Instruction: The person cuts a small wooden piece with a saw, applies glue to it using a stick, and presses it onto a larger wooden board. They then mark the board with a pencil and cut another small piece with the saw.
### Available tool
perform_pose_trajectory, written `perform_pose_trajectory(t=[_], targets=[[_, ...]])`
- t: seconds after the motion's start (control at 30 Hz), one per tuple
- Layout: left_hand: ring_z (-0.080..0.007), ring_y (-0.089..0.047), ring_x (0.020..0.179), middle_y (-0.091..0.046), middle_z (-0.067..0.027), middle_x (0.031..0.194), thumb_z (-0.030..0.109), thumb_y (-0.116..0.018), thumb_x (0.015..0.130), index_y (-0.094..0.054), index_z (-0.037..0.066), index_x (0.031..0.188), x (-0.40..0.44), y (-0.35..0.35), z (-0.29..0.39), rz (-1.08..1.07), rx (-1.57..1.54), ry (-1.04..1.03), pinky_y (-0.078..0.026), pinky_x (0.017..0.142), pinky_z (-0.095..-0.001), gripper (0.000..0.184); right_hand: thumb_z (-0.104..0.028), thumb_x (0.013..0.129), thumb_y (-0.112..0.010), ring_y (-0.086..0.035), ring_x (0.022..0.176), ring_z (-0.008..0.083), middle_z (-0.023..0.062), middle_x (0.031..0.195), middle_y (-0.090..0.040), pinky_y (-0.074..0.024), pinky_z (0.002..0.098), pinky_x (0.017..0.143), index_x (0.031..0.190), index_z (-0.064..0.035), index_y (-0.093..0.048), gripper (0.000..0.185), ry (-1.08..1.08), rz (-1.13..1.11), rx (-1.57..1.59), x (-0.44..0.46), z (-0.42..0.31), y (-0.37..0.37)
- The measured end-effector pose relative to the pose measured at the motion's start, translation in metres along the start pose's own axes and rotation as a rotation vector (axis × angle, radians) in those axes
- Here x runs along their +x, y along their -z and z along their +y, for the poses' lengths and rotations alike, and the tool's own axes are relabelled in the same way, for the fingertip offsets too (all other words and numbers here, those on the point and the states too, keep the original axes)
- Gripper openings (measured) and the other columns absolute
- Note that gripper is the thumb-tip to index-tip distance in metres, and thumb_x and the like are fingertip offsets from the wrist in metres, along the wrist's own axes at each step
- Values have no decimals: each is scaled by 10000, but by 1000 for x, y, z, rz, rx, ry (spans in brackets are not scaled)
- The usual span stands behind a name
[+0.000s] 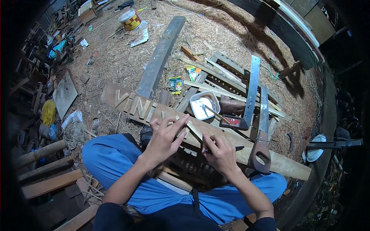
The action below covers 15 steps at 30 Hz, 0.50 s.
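Note:
A long wooden plank (pixel 242 148) lies across my lap. Short wooden strips (pixel 135 106) on its left part form letter shapes. My left hand (pixel 165 135) is over the middle of the plank, its fingers and thumb closed around a small wood strip that they partly cover. A longer thin strip (pixel 195 131) slants from near those fingers toward my right hand (pixel 220 152). That hand is closed on a black pen (pixel 239 148), which sticks out to the right, and its fingertips are at the strip's lower end. Whether they touch the strip is hard to tell.
Beyond the plank are a white tub (pixel 204 104) with white paste and a stick, a try square (pixel 252 90) and a handsaw (pixel 262 143). These rest on or near a slatted wooden frame (pixel 231 69). A thick beam (pixel 162 57) and a bucket (pixel 130 20) are farther off.

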<state>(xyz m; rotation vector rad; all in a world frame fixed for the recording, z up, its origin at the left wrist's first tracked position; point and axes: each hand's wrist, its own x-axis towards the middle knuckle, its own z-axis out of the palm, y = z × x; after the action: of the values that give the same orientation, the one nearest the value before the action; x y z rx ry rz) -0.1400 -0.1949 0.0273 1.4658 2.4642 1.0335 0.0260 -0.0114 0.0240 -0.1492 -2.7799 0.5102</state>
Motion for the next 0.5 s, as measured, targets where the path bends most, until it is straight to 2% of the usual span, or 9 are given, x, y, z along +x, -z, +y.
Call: perform_pose_trajectory(t=[0.5], targets=[[-235,-561,1209,-770,-62,1084,215,-682,1007,-474,126,1581,1,-2,0,-8,18,-10,-232,1075,-505,617,-101,754,-831,-714,782,264,82,994,-680,-575,398,644,1270,-108,-686,537,-14,2,-14,-1,-1,-4]])
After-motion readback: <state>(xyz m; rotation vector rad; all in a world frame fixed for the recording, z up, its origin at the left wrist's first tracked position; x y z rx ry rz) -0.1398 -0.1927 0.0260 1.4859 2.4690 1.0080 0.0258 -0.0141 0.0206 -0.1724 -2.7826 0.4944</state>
